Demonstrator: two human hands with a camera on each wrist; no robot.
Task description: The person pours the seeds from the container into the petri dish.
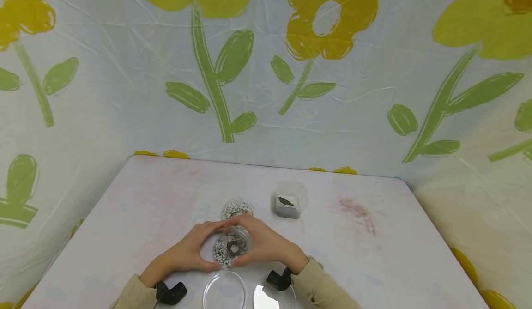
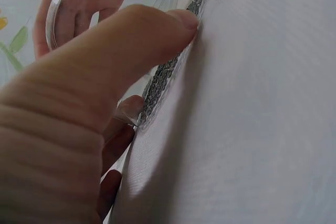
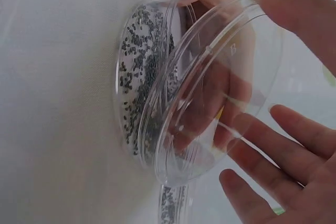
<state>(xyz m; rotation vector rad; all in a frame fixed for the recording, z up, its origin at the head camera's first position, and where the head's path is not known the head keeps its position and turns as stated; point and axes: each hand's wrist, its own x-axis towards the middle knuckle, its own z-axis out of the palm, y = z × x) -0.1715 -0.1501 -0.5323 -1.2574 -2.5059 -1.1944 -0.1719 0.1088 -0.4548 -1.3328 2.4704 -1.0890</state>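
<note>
A clear petri dish scattered with dark seeds lies on the table before me. My left hand holds it by the side, its thumb along the rim in the left wrist view. Above the dish, my right hand grips a clear petri dish lid between thumb and fingers. The lid tilts over the seeds and bears a small letter B. Part of the lower dish is seen through it in the head view.
Just behind my hands sits a second seeded petri dish. A translucent plastic box with dark seeds stands back right. Near the front edge lie two clear round pieces, one between the wrists, the other by the right sleeve.
</note>
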